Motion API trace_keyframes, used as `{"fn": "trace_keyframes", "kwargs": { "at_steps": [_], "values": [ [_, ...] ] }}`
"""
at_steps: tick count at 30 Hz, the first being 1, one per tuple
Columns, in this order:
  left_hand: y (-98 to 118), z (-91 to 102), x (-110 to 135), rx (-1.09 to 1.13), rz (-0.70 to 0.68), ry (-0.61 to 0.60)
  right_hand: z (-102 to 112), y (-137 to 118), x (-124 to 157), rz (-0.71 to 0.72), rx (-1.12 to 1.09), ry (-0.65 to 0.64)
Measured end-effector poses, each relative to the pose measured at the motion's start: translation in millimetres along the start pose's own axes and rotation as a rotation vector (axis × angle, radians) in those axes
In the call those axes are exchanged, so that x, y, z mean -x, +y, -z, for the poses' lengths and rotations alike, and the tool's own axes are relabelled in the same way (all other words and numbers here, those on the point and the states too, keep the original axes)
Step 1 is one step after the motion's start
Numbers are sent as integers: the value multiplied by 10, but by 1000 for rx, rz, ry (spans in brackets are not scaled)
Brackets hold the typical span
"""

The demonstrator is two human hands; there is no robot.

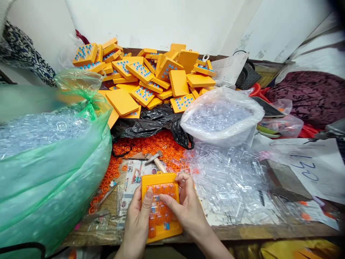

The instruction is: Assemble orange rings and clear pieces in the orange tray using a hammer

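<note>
Near the bench's front edge, both hands hold a flat yellow plastic case (171, 235) with rows of clear orange pieces on its face. Blue bits show among those pieces. My left hand (138, 217) wraps the case's left side, its thumb lying on the orange pieces. Around the right edge curl the fingers of my right hand (188, 208), while its thumb presses on the upper middle of the face. Just beyond the case lies a hammer (159, 163) with a wooden handle. Small orange rings (151, 144) are heaped behind it.
Many yellow cases (179, 82) are piled at the back wall. A green bag (67, 172) of clear pieces fills the left. To the right stand a white bag (223, 133) of clear parts and a heap of clear plastic strips (229, 180). A black bag (145, 122) lies between.
</note>
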State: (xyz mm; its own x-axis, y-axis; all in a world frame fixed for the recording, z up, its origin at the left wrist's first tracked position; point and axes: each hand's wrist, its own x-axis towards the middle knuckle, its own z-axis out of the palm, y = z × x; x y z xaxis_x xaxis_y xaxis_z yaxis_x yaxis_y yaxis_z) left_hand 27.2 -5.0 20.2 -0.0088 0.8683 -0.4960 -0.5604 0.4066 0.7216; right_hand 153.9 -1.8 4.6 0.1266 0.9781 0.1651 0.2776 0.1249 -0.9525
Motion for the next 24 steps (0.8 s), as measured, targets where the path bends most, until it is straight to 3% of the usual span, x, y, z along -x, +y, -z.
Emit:
{"fn": "trace_keyframes", "kwargs": {
  "at_steps": [3,8,14,19,24],
  "values": [
    [84,-10,-15,66,122,-4,203,-40,-237,21,153,-58],
    [189,23,-47,79,223,42,548,-4,-724,98,611,58],
    [237,65,-54,179,306,10,404,123,-850,209,966,-87],
    [270,96,-64,242,327,39,435,195,-809,303,954,-25],
    [268,119,-84,301,375,-28,542,258,-734,390,707,135]
  ]
}}
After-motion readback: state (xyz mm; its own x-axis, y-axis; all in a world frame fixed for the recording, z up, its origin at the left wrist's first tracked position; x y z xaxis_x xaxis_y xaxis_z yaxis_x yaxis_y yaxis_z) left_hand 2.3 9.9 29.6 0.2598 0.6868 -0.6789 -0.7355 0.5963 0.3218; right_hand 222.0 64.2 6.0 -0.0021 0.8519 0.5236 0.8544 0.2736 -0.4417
